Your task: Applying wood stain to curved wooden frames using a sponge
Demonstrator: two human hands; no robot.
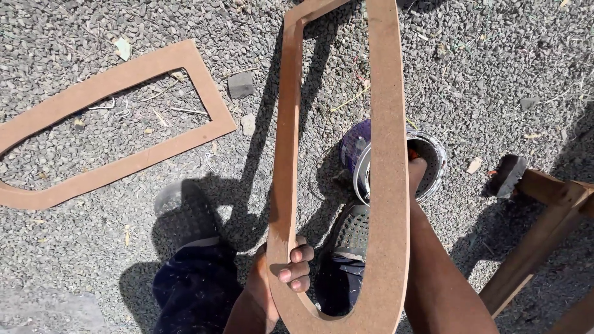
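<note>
- Brown fibreboard makes up the frame (337, 154) held upright in the head view — a long cut-out loop with one rounded end near the person and a squared end at the top edge of the picture.
- Left hand (278, 278) is clamped on the frame's left rail near the rounded end, fingers (298, 267) curled through the opening.
- Right hand (417, 170) reaches behind the right rail toward an open paint tin (433, 162) on the ground; only a tip of it shows, so whether it is closed on anything cannot be told.
- A purple lid (354, 143) lies touching the tin's left side.
- Judging by its thin flat rails, the frame looks light and stiff but likely to snap at the narrow corners — best gripped on a long rail, as the left hand has it, not at an end.
- A second frame (111, 124) of the same board lies flat on the gravel (495, 62), well apart to the left.
- Wooden legs (544, 216) of some furniture stand at the right, a dark brush (506, 175) beside them.
- Two mesh shoes (185, 213) are planted below.
</note>
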